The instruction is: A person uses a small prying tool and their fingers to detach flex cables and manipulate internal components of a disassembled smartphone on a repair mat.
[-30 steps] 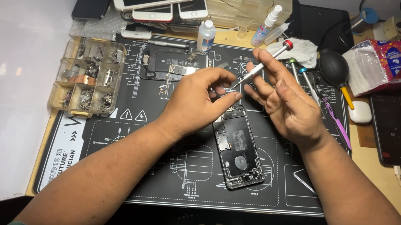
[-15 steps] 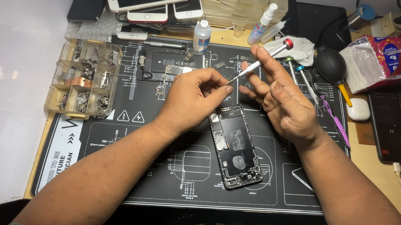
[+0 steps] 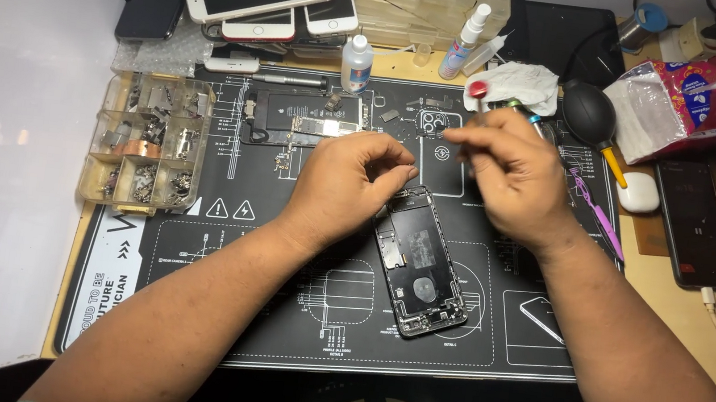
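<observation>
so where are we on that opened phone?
Done: the phone shell lies open on the mat, screen off, and a circuit board lies apart above it. In hand: the left hand pinches at the shell's top edge; the right hand hovers beside it. Left: board not back in, shell unclosed.

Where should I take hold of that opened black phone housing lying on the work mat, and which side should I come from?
Probably by its two long edges near the lower end, coming from above and from the person's side. The opened black phone housing lies flat and slanted on the black work mat, its inner parts facing up. Its upper end sits right under the left hand, while the lower end is uncovered.
</observation>
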